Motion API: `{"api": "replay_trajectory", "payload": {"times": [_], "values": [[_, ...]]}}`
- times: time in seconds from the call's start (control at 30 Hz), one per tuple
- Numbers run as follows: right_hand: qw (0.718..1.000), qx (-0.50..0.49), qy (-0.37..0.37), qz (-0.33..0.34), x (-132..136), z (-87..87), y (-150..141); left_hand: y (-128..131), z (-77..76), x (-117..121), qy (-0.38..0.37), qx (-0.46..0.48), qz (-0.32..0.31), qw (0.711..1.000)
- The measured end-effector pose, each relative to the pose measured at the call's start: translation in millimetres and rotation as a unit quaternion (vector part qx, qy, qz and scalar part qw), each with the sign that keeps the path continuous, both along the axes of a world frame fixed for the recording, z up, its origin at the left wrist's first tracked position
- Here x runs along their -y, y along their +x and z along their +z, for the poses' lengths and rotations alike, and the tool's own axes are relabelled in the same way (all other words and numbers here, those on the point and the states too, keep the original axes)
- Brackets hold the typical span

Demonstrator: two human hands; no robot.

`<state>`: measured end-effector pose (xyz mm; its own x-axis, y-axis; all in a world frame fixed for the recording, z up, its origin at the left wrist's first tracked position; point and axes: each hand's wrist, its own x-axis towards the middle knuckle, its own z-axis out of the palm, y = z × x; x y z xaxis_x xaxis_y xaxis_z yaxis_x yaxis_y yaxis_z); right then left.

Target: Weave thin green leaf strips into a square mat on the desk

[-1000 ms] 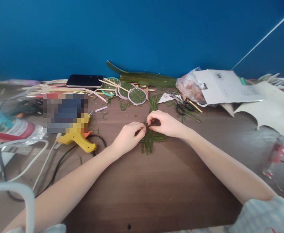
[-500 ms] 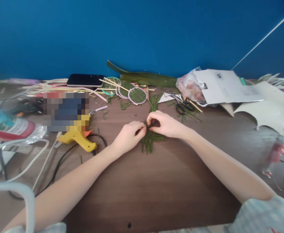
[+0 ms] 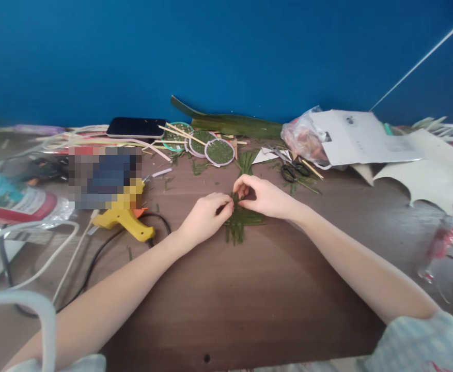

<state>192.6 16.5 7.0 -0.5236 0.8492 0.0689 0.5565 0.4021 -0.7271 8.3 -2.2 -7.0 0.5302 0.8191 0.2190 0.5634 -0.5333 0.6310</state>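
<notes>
Green leaf strips (image 3: 235, 230), crossed over one another like a weave, lie on the brown table beneath my fingers. My left hand (image 3: 207, 217) is closed in a pinch at the left side of the strips. From the right, my right hand (image 3: 263, 199) pinches the strips near their middle, thumb and forefinger curved close together. The fingertips of both hands nearly meet, and they partly hide the strips' centre. A fanned bundle of strip ends (image 3: 245, 162) sticks out beyond my right hand.
Behind my hands lie round woven pieces (image 3: 219, 152), thin sticks, a phone (image 3: 135, 127), a long leaf (image 3: 236, 124) and scissors (image 3: 294, 170). A yellow glue gun (image 3: 127, 223) with its cord sits left. To the right are white card (image 3: 365, 138) and a clear bottle (image 3: 439, 245).
The fingers of my right hand have shifted slightly at the strips. My left hand stays nearly in place, and the strips lie about where they were.
</notes>
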Motion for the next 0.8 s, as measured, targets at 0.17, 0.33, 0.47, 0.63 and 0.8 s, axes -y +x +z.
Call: {"api": "replay_trajectory", "payload": {"times": [0.17, 0.33, 0.47, 0.63, 0.8], "values": [[0.999, 0.020, -0.027, -0.030, 2.6, 3.3, -1.7, 0.0, 0.1, 0.3, 0.002, -0.002, 0.002, 1.000], [0.996, 0.079, -0.016, -0.043, 3.1, 3.7, -4.5, 0.4, -0.3, 0.1, 0.005, 0.001, 0.000, 1.000], [0.996, 0.081, -0.008, -0.032, 1.9, 1.6, -4.1, 0.3, -0.7, 0.4, 0.004, 0.007, -0.003, 1.000], [0.996, 0.078, -0.002, -0.045, 2.1, -0.3, -2.9, 0.2, -0.3, 0.6, -0.002, 0.003, -0.003, 1.000], [0.997, 0.064, 0.006, -0.034, 2.3, -2.2, -2.5, 0.5, 0.4, 0.7, -0.001, 0.001, -0.001, 1.000]]}}
